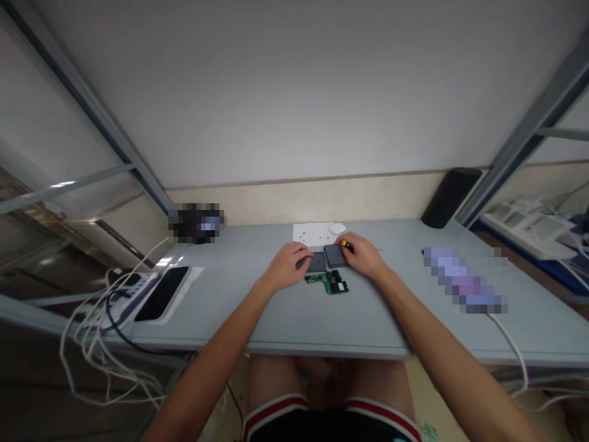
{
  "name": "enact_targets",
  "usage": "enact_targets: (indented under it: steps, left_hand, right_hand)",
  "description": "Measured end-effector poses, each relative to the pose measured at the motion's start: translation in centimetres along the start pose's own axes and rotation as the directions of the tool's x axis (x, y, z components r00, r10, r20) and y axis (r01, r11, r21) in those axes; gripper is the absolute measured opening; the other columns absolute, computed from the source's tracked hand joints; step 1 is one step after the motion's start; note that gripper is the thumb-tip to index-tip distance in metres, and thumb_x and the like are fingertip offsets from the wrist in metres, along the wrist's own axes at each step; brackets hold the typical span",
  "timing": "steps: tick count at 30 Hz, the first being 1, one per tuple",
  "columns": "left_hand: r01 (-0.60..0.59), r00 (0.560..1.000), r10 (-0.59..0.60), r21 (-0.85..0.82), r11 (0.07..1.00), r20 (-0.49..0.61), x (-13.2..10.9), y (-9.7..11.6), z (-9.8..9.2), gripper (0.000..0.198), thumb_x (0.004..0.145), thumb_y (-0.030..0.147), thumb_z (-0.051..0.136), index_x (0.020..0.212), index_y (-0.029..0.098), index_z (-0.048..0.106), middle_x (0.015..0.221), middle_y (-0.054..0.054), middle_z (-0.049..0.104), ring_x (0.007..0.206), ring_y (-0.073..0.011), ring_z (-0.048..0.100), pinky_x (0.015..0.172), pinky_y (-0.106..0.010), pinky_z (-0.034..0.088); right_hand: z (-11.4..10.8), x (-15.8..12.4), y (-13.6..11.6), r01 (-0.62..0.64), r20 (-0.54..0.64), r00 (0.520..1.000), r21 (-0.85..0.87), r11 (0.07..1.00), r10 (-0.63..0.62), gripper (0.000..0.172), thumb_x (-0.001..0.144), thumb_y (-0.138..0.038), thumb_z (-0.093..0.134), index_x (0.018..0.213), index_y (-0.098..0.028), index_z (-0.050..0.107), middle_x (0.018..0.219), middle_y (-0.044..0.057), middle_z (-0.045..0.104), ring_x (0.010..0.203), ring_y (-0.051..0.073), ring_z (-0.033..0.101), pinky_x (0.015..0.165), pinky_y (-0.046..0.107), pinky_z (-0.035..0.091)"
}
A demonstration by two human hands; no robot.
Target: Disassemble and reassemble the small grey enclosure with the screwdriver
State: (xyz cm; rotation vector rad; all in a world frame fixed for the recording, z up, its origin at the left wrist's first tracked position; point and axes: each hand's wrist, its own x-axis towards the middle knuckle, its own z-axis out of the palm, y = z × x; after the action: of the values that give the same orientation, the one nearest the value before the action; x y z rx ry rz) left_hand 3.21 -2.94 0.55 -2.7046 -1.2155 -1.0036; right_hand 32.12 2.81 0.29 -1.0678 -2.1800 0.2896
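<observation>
Two small grey square cases lie side by side at the middle of the grey desk [276,319]. My left hand [291,264] rests with curled fingers on the left grey case [316,262]. My right hand [362,255] is closed round a small screwdriver with a yellow and black handle [345,244], held at the upper edge of the right grey case [334,255]. A green circuit board [327,283] with black parts lies just in front of the cases, between my wrists.
A white sheet [310,232] and a small white oval object [337,228] lie behind the cases. A black phone [162,292] and a power strip with white cables [124,294] sit at the left. A black cylinder [448,196] stands at the back right.
</observation>
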Motion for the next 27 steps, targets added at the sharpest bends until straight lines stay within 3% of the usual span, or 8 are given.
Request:
enact_targets:
  steps: [6,20,27]
  left_hand:
    - [0.109,0.994,-0.107,-0.091,0.99,0.021,-1.4,-2.5,-0.6,0.017,0.102,0.019,0.062,0.106,0.021,0.078,0.106,-0.008,0.079,0.105,-0.0252,0.072,0.098,-0.043,0.057]
    - [0.289,0.955,-0.294,-0.094,0.953,-0.046,-3.1,-2.2,-0.6,0.019,0.098,0.02,0.06,0.096,0.021,0.079,0.108,-0.009,0.081,0.108,-0.0265,0.073,0.106,-0.045,0.058]
    - [0.338,0.936,-0.345,-0.094,0.936,-0.064,-4.2,-1.0,-0.7,0.033,0.106,0.034,0.059,0.13,0.017,0.074,0.129,-0.014,0.079,0.119,-0.0307,0.073,0.112,-0.05,0.057]
  right_hand:
    - [-0.1,-0.4,0.0,0.003,-0.011,1.0,-0.054,0.999,-0.004,0.028,0.095,-0.008,0.056,0.11,-0.022,0.075,0.11,0.009,0.076,0.099,0.025,0.071,0.089,0.034,0.051]
    - [0.8,-2.4,-1.4,-0.05,-0.083,0.996,-0.243,0.969,0.03,0.026,0.097,-0.012,0.054,0.111,-0.02,0.074,0.115,0.015,0.075,0.103,0.031,0.066,0.09,0.04,0.047]
    - [0.3,-3.8,-2.4,-0.06,-0.116,0.993,-0.271,0.961,0.029,0.024,0.099,-0.016,0.055,0.112,-0.019,0.075,0.113,0.015,0.075,0.102,0.03,0.065,0.09,0.04,0.045]
